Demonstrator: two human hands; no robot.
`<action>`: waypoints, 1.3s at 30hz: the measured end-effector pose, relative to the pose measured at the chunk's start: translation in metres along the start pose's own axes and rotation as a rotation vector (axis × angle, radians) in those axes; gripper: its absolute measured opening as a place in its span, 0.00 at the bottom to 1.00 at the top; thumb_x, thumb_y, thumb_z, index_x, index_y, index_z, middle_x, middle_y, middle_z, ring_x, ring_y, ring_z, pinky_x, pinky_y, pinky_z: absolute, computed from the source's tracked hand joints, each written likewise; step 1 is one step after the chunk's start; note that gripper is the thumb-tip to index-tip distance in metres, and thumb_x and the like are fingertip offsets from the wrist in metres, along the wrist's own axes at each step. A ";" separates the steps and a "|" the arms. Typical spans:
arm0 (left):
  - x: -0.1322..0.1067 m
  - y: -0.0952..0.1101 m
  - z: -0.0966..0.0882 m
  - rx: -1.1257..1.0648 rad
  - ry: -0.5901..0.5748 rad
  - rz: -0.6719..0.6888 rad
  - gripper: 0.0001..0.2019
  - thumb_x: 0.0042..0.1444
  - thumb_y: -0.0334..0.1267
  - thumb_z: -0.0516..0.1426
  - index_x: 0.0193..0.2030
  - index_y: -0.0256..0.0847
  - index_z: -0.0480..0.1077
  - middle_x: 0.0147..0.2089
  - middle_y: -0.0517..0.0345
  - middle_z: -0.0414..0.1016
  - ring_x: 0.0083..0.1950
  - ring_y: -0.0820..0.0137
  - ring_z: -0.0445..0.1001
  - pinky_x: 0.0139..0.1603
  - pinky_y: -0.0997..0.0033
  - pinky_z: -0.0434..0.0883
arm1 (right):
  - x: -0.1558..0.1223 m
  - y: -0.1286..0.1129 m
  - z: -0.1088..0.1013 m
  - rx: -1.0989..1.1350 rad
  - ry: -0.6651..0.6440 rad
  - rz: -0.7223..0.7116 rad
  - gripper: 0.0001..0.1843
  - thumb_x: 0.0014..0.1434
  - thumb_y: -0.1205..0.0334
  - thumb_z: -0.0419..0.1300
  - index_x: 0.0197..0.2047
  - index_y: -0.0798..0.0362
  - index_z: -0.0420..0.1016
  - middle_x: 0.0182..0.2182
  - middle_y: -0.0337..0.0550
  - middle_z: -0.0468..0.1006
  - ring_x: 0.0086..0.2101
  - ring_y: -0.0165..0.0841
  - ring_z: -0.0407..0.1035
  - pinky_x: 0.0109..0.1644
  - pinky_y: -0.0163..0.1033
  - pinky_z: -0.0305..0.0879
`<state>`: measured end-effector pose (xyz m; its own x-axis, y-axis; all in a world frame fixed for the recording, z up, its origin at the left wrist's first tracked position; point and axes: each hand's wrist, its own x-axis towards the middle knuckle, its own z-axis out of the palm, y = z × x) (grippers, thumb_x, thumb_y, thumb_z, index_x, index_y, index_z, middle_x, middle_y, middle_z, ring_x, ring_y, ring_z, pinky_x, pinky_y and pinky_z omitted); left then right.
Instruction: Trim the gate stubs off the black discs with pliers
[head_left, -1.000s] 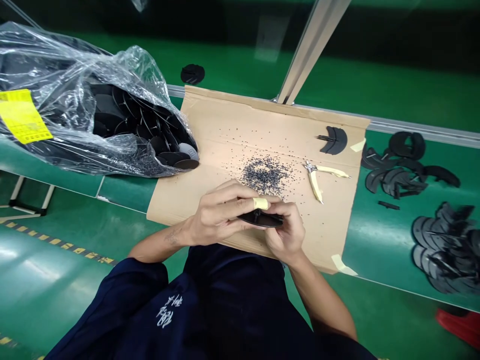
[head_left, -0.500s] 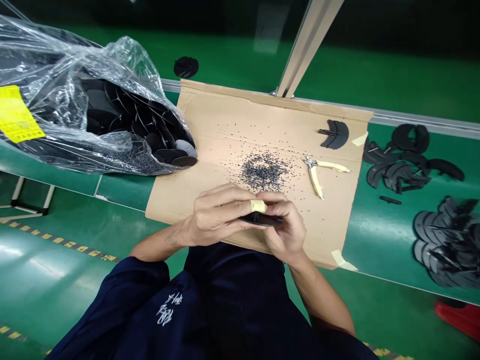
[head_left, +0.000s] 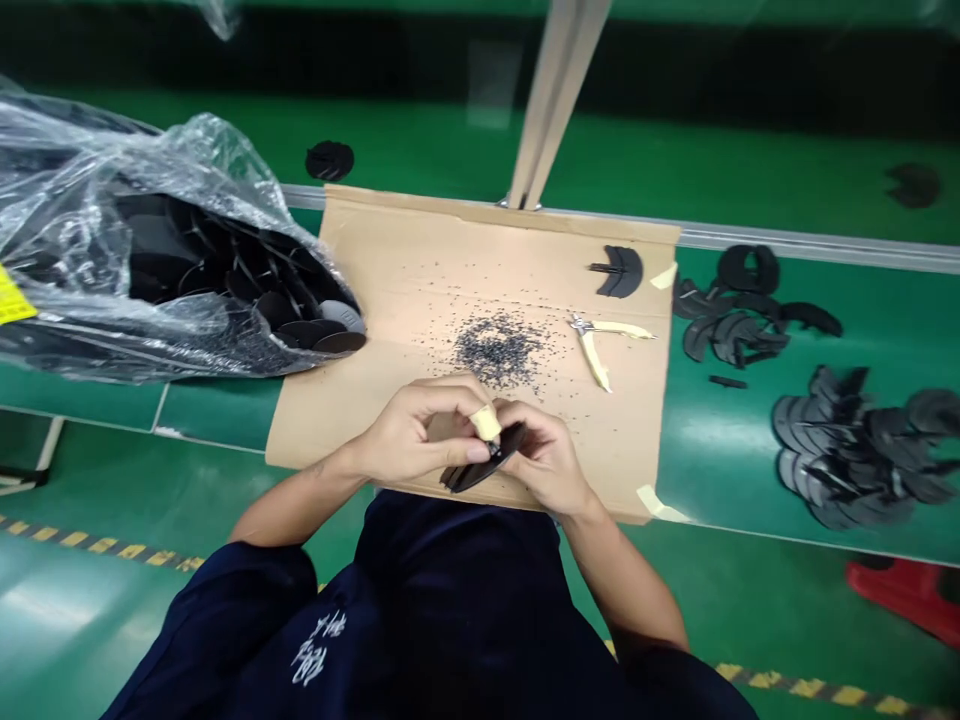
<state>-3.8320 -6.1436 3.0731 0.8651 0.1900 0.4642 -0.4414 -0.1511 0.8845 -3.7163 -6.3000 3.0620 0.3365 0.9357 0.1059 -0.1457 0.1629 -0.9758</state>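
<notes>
A thin black plastic disc (head_left: 480, 470) is held tilted above the near edge of a cardboard sheet (head_left: 375, 350). My right hand (head_left: 551, 455) grips its right side between thumb and fingers. My left hand (head_left: 424, 430), with yellow tape round one finger, pinches at a small dark raised part on the disc; the fingertips hide most of that part. Beyond my hands lies a scatter of tiny black plastic bits (head_left: 501, 348). Side cutters (head_left: 596, 350) with yellow handles lie spread apart to the right. Behind them rests a curved black piece (head_left: 621, 272).
An open clear plastic bag (head_left: 217, 160) full of black discs (head_left: 300, 315) lies on the left. Curved black pieces (head_left: 739, 320) and stacked ones (head_left: 832, 450) sit on the green bench at right. A beige post (head_left: 559, 100) rises at the back.
The disc has gone from nearly flat to a steep tilt, its face now showing. My left thumb and taped finger have come onto its middle. The camera view has shifted right.
</notes>
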 end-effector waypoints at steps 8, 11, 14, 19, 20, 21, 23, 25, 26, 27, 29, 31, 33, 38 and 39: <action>0.005 -0.017 -0.007 0.416 -0.122 -0.093 0.11 0.69 0.39 0.60 0.55 0.42 0.75 0.46 0.52 0.79 0.44 0.70 0.77 0.47 0.69 0.75 | -0.040 -0.018 -0.088 -0.495 0.525 0.047 0.16 0.57 0.46 0.71 0.38 0.49 0.79 0.36 0.42 0.81 0.38 0.37 0.75 0.45 0.42 0.72; -0.001 -0.024 -0.010 0.426 -0.187 -0.101 0.09 0.71 0.39 0.58 0.52 0.41 0.76 0.44 0.53 0.80 0.43 0.69 0.79 0.45 0.70 0.76 | -0.060 -0.022 -0.135 -0.786 0.754 0.105 0.23 0.55 0.43 0.70 0.47 0.49 0.76 0.35 0.43 0.80 0.35 0.39 0.73 0.41 0.44 0.70; -0.011 -0.023 -0.011 0.462 -0.303 -0.111 0.08 0.71 0.39 0.57 0.50 0.41 0.76 0.45 0.53 0.81 0.45 0.68 0.80 0.45 0.69 0.77 | -0.068 -0.028 -0.165 -1.212 0.695 0.117 0.25 0.55 0.42 0.69 0.50 0.49 0.78 0.36 0.48 0.79 0.37 0.45 0.72 0.42 0.49 0.68; -0.017 -0.014 -0.012 0.562 -0.397 -0.069 0.09 0.73 0.37 0.54 0.48 0.40 0.76 0.43 0.53 0.82 0.44 0.69 0.81 0.46 0.71 0.78 | -0.004 -0.047 -0.181 -1.530 0.516 -0.019 0.17 0.66 0.51 0.60 0.51 0.51 0.81 0.49 0.59 0.77 0.49 0.50 0.69 0.54 0.54 0.65; -0.016 -0.014 -0.016 0.601 -0.401 -0.027 0.11 0.73 0.37 0.53 0.48 0.40 0.77 0.42 0.54 0.82 0.43 0.69 0.81 0.45 0.71 0.78 | 0.019 -0.051 -0.181 -1.584 0.446 0.016 0.18 0.68 0.56 0.57 0.55 0.53 0.80 0.50 0.60 0.78 0.49 0.49 0.69 0.54 0.52 0.65; -0.015 -0.014 -0.022 0.664 -0.390 0.026 0.12 0.74 0.38 0.52 0.47 0.41 0.77 0.42 0.55 0.82 0.41 0.70 0.81 0.43 0.71 0.78 | 0.044 -0.054 -0.179 -1.633 0.388 0.062 0.18 0.68 0.60 0.56 0.57 0.53 0.79 0.52 0.60 0.78 0.50 0.47 0.70 0.52 0.50 0.65; -0.012 -0.013 -0.042 0.896 -0.309 0.135 0.15 0.75 0.38 0.49 0.44 0.43 0.77 0.39 0.58 0.81 0.38 0.69 0.80 0.41 0.70 0.77 | 0.088 -0.059 -0.174 -1.655 0.325 0.094 0.19 0.67 0.64 0.57 0.58 0.56 0.80 0.53 0.61 0.78 0.48 0.44 0.71 0.44 0.46 0.62; -0.011 -0.009 -0.068 1.166 -0.171 0.167 0.16 0.75 0.39 0.49 0.41 0.42 0.76 0.36 0.58 0.79 0.36 0.67 0.77 0.38 0.66 0.75 | 0.119 -0.063 -0.168 -1.660 0.308 0.131 0.18 0.69 0.64 0.56 0.55 0.59 0.82 0.53 0.62 0.79 0.46 0.43 0.72 0.40 0.46 0.59; -0.011 -0.006 -0.081 1.292 -0.099 0.128 0.16 0.75 0.38 0.50 0.40 0.41 0.76 0.35 0.56 0.78 0.36 0.66 0.75 0.38 0.64 0.73 | 0.128 -0.065 -0.166 -1.658 0.310 0.155 0.18 0.70 0.63 0.55 0.54 0.61 0.82 0.53 0.63 0.79 0.47 0.43 0.72 0.40 0.46 0.58; -0.012 -0.003 -0.094 1.401 -0.040 0.054 0.14 0.73 0.38 0.52 0.40 0.40 0.76 0.36 0.54 0.77 0.37 0.64 0.73 0.38 0.62 0.71 | 0.134 -0.066 -0.164 -1.648 0.322 0.171 0.18 0.71 0.64 0.54 0.53 0.63 0.82 0.53 0.64 0.79 0.50 0.44 0.72 0.42 0.47 0.59; -0.014 0.001 -0.113 1.549 -0.005 -0.132 0.08 0.69 0.37 0.58 0.41 0.37 0.77 0.41 0.49 0.77 0.42 0.60 0.71 0.39 0.60 0.67 | 0.135 -0.068 -0.160 -1.618 0.368 0.162 0.16 0.71 0.65 0.55 0.50 0.64 0.82 0.53 0.65 0.79 0.55 0.45 0.71 0.48 0.48 0.63; -0.015 0.001 -0.125 1.633 -0.069 -0.283 0.04 0.65 0.35 0.62 0.42 0.37 0.78 0.44 0.47 0.76 0.46 0.58 0.70 0.40 0.60 0.65 | 0.127 -0.069 -0.156 -1.437 0.466 0.076 0.11 0.68 0.66 0.60 0.47 0.62 0.81 0.54 0.64 0.79 0.57 0.45 0.71 0.55 0.50 0.64; -0.016 -0.002 -0.129 1.616 -0.133 -0.326 0.03 0.65 0.33 0.62 0.41 0.38 0.78 0.44 0.47 0.76 0.47 0.58 0.69 0.41 0.61 0.63 | 0.112 -0.066 -0.148 -0.997 0.545 0.006 0.06 0.63 0.64 0.65 0.43 0.56 0.78 0.55 0.60 0.78 0.56 0.42 0.73 0.59 0.51 0.66; -0.017 -0.010 -0.123 1.510 -0.045 -0.245 0.04 0.67 0.34 0.59 0.45 0.37 0.75 0.49 0.47 0.77 0.47 0.59 0.69 0.44 0.60 0.64 | 0.065 -0.044 -0.109 -0.115 0.342 0.121 0.16 0.56 0.51 0.72 0.38 0.46 0.70 0.55 0.49 0.80 0.48 0.44 0.79 0.46 0.57 0.79; -0.018 -0.011 -0.121 1.533 -0.051 -0.252 0.05 0.66 0.34 0.61 0.47 0.37 0.75 0.50 0.45 0.77 0.48 0.57 0.69 0.44 0.59 0.64 | 0.057 -0.038 -0.100 -0.014 0.292 0.159 0.17 0.56 0.50 0.72 0.38 0.45 0.70 0.55 0.48 0.80 0.48 0.45 0.79 0.45 0.58 0.80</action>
<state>-3.8714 -6.0275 3.0613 0.8976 0.3351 0.2863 0.3413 -0.9395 0.0295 -3.5988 -6.2837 3.0863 0.5632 0.8196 -0.1056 -0.2060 0.0154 -0.9784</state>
